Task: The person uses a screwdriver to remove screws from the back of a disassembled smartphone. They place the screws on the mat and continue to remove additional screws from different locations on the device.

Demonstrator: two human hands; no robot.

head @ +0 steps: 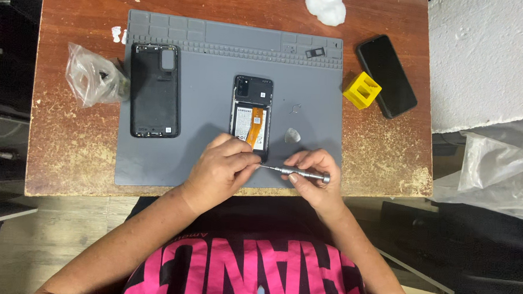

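Fingers (pixel 300 173) pinch slim silver screwdriver (pixel 295 172), lying level.

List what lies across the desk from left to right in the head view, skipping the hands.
Clear plastic bag → black back cover → opened phone → pale pick → yellow block → black phone.

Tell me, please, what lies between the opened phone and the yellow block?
In the head view, only bare grey mat lies between the opened phone and the yellow block.
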